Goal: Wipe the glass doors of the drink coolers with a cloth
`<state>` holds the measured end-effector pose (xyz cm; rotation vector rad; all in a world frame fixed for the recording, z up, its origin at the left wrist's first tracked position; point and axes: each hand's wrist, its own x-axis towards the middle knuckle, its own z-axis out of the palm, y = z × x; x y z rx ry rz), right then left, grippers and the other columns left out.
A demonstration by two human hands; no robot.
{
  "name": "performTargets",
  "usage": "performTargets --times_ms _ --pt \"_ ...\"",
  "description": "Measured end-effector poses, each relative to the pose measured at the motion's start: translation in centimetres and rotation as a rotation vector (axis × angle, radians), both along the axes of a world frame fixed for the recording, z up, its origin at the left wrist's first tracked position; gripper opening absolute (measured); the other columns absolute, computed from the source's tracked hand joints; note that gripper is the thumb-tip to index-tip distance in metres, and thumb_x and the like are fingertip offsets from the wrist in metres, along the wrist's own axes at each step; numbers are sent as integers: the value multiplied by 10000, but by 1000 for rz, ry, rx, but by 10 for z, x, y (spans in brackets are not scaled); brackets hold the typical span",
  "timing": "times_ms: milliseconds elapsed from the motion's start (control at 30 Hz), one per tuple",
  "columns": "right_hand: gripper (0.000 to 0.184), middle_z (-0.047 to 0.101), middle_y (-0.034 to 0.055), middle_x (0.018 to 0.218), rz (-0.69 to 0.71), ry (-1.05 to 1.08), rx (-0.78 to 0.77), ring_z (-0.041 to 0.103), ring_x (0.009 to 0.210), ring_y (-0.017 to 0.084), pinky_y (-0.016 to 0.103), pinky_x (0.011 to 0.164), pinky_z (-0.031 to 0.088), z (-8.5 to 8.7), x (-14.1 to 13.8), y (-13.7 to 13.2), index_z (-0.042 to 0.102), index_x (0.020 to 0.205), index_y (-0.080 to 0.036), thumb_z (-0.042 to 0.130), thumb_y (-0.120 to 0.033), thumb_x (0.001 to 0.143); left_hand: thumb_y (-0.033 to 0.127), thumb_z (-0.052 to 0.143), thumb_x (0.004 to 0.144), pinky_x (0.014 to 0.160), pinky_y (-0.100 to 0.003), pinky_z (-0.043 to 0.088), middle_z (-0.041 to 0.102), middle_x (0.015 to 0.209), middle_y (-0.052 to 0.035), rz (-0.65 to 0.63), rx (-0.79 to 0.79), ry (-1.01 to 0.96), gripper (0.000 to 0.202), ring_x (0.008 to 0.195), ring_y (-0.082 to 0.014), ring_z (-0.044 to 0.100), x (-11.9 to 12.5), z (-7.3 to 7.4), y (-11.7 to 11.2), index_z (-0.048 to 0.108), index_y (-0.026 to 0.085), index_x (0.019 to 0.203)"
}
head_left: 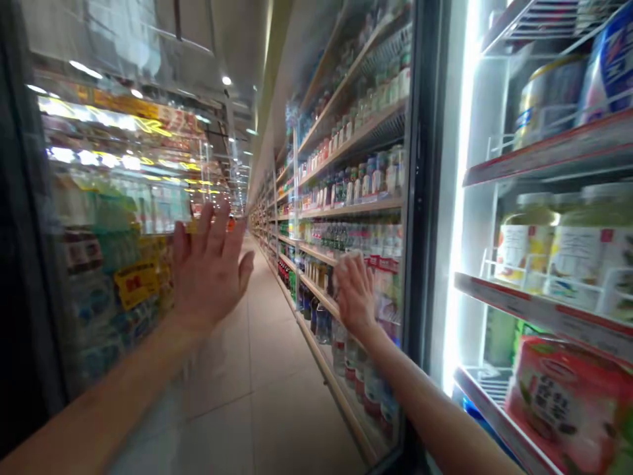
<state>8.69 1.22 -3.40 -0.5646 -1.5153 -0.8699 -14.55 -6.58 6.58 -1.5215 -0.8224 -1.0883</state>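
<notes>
A dark-framed glass door point(415, 218) of a refrigerator stands swung out in front of me, and the aisle shows through its pane. My left hand point(210, 264) is raised flat at the glass, its fingers spread and nothing in it. Farther right, my right hand point(357, 300) is up at the same pane with its fingers close together and bent. Something pale shows at its fingertips, too blurred to name. Whether either palm presses on the glass, I cannot tell.
At right, the lit refrigerator shelves point(519, 297) carry bottled drinks point(524, 237), a can point(548, 99) and a red pack point(568, 402). Beyond the glass, a tiled floor point(267, 396) runs past long shelves of bottles point(346, 185). Stacked goods with a yellow sign point(137, 284) appear left.
</notes>
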Motion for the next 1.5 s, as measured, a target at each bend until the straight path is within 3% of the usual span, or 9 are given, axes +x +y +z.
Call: performTargets --times_ms 167,300,433,533,700,967,1200,1267,1500 --pt "523 297 51 1492 424 319 -214 208 1399 190 457 1132 237 15 -18 -10 168 1456 -254 245 -311 942 171 364 900 1073 -393 365 337 1460 -124 -335 -133 242 581 1366 -196 272 70 -35 14 147 176 1438" --pt "522 356 70 1460 806 432 -323 382 1318 166 419 1074 359 0 -44 -29 65 1468 -238 122 -313 954 225 378 907 1074 -440 358 465 1364 -162 -268 -96 263 542 1356 -229 291 109 -57 37 224 86 1408" --pt "496 319 73 1479 463 556 -195 283 1370 204 485 1110 260 -12 -23 -17 230 1438 -234 197 -306 948 184 410 891 1098 -421 319 441 1393 -125 -79 -65 409 492 1374 -224 243 92 -51 44 334 109 1372" --pt "501 318 85 1479 92 403 -122 223 1393 237 534 1114 190 -27 -3 2 255 1431 -242 268 -282 931 188 387 905 1113 -413 287 399 1426 -101 -3 -73 430 492 1382 -208 222 57 -15 33 315 149 1390" --pt "522 309 97 1483 -65 313 -106 185 1405 236 526 1106 200 -46 2 16 229 1439 -238 282 -239 919 226 419 896 1098 -489 269 352 1446 -154 79 32 165 489 1385 -281 203 25 24 19 355 124 1370" --pt "517 333 112 1469 -108 288 -122 191 1403 231 504 1102 214 -44 1 13 256 1427 -218 283 -237 911 209 417 873 1139 -380 213 284 1490 -64 11 -179 791 433 1370 -218 260 45 -136 21 455 146 1300" --pt "539 316 91 1482 -82 305 -106 204 1399 236 510 1102 206 -45 0 13 254 1431 -242 314 -226 896 162 465 852 1136 -433 222 259 1500 -80 71 -76 304 526 1411 -231 97 10 -38 12 366 202 1367" --pt "539 313 91 1484 -80 304 -114 202 1400 239 510 1102 209 -45 0 12 256 1431 -241 315 -224 895 170 493 841 1125 -477 225 202 1514 -116 80 -6 151 521 1411 -279 70 10 -31 11 390 177 1351" --pt "542 312 90 1484 -84 286 -106 208 1398 241 510 1099 211 -45 2 11 256 1430 -241 318 -236 892 178 390 878 1112 -334 252 280 1496 -42 39 -258 846 438 1388 -176 209 -4 -153 -8 438 205 1312"
